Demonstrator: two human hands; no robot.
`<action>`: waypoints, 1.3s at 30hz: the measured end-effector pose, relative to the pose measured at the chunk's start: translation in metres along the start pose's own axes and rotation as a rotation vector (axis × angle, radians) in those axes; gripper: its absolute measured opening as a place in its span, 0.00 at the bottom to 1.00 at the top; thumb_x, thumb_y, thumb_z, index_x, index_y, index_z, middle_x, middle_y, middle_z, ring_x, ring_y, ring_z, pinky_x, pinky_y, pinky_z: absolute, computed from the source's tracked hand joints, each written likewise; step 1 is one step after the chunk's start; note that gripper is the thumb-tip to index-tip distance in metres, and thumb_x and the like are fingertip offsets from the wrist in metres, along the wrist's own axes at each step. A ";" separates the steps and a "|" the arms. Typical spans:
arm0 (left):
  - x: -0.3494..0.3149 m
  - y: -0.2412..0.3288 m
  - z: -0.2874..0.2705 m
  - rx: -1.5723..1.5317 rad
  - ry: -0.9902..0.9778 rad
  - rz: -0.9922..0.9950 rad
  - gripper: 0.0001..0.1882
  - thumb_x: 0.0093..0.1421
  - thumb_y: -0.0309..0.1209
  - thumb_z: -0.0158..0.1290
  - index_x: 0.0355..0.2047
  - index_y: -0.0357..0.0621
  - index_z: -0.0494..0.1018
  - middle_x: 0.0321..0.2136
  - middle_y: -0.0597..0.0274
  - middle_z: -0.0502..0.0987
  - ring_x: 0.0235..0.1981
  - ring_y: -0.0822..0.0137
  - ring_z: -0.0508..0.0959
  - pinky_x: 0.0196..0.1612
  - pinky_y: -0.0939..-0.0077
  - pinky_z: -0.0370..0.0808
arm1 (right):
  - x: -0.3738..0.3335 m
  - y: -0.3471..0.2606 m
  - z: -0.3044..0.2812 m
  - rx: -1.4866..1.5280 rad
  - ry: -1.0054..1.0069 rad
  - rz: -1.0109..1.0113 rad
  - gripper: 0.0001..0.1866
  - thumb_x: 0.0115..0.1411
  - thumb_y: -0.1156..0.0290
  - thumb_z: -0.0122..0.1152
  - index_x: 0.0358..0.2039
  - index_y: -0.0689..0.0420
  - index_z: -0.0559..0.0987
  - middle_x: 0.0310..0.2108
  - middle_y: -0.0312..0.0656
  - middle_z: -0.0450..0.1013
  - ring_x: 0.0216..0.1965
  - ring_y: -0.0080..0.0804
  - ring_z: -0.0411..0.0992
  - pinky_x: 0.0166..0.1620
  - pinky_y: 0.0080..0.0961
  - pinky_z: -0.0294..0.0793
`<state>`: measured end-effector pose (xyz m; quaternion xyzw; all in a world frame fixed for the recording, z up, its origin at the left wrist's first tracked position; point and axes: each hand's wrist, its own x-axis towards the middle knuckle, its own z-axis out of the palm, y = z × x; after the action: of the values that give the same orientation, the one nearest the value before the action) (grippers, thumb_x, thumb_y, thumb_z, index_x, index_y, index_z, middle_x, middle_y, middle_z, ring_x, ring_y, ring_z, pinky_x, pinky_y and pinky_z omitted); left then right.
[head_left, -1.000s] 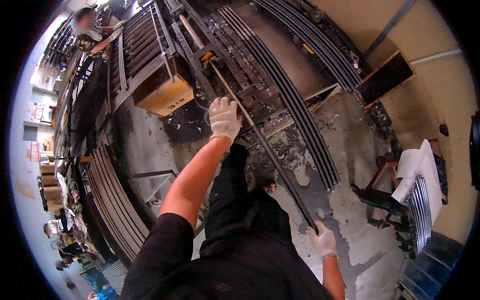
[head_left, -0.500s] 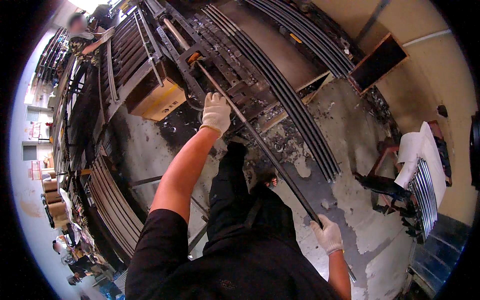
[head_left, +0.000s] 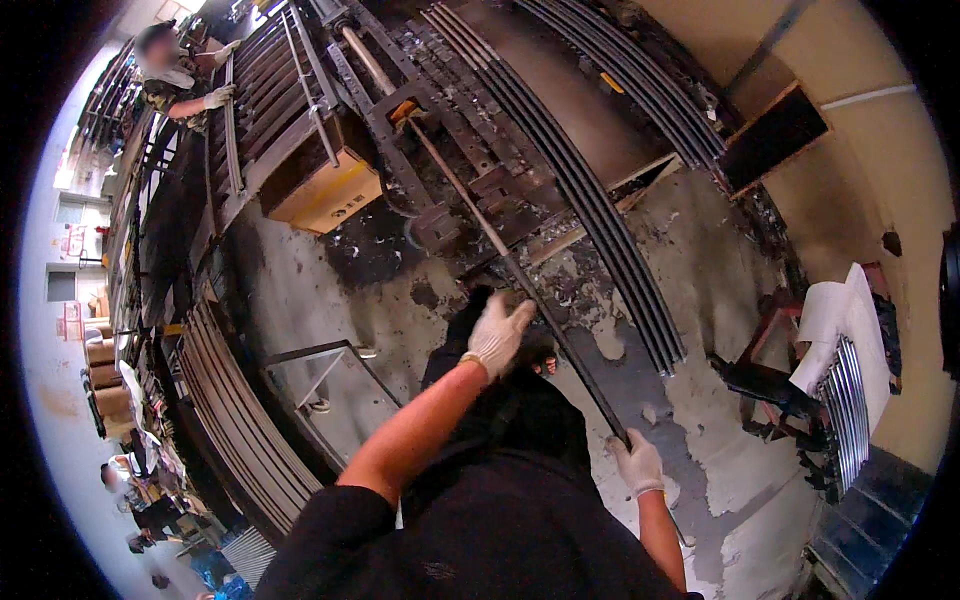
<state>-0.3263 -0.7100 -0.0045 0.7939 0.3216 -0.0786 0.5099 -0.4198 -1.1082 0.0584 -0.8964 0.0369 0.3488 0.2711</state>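
Observation:
A long thin metal rod (head_left: 462, 190) slants from the machine bed (head_left: 440, 225) at the upper middle to the lower right. Its far end meets an orange piece (head_left: 403, 112) on the machine. My right hand (head_left: 637, 463), in a pale work glove, is closed around the rod near its lower end. My left hand (head_left: 498, 335), gloved the same way, is beside the rod's middle with thumb and fingers apart. It looks slightly blurred, and whether a fingertip touches the rod I cannot tell.
Several dark rods (head_left: 600, 230) lie right of the machine. A cardboard box (head_left: 330, 190) stands left of it, beyond a metal frame (head_left: 310, 365). More long bars (head_left: 235, 410) are at the left. A co-worker (head_left: 170, 75) handles bars at the far left. Shiny tubes (head_left: 848, 415) rest at the right.
My left hand has come off the machine end of the rod and moved down toward my body, its fingers opening. My right hand stays closed on the rod.

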 end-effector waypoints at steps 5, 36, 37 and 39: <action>-0.002 0.016 0.050 -0.845 -0.480 -0.461 0.23 0.78 0.47 0.57 0.61 0.44 0.70 0.55 0.60 0.81 0.48 0.59 0.83 0.50 0.57 0.81 | 0.013 0.002 -0.009 -0.101 0.000 0.094 0.26 0.68 0.43 0.67 0.46 0.56 0.86 0.37 0.58 0.84 0.43 0.65 0.82 0.45 0.52 0.79; -0.006 0.008 0.043 -0.337 -0.585 -0.258 0.20 0.79 0.21 0.44 0.68 0.38 0.69 0.55 0.60 0.78 0.51 0.67 0.81 0.53 0.72 0.83 | 0.008 -0.037 0.035 -0.040 -0.009 0.101 0.26 0.68 0.49 0.69 0.42 0.64 0.84 0.34 0.62 0.82 0.42 0.64 0.82 0.46 0.47 0.78; 0.002 -0.031 0.059 -0.319 -0.587 -0.195 0.20 0.79 0.22 0.45 0.69 0.39 0.69 0.56 0.61 0.79 0.51 0.68 0.81 0.54 0.71 0.83 | 0.010 -0.046 0.033 -0.050 -0.007 0.080 0.27 0.68 0.48 0.69 0.41 0.65 0.84 0.34 0.61 0.82 0.41 0.64 0.82 0.46 0.47 0.78; 0.001 -0.019 0.061 -0.379 -0.566 -0.283 0.21 0.79 0.26 0.48 0.69 0.38 0.68 0.57 0.61 0.79 0.51 0.66 0.81 0.55 0.68 0.81 | 0.014 -0.045 0.039 -0.012 0.023 0.078 0.27 0.68 0.47 0.69 0.41 0.64 0.84 0.34 0.62 0.82 0.41 0.65 0.82 0.46 0.48 0.78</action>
<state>-0.3246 -0.7566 -0.0476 0.5799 0.2831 -0.3041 0.7008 -0.4214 -1.0485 0.0467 -0.8997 0.0729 0.3492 0.2514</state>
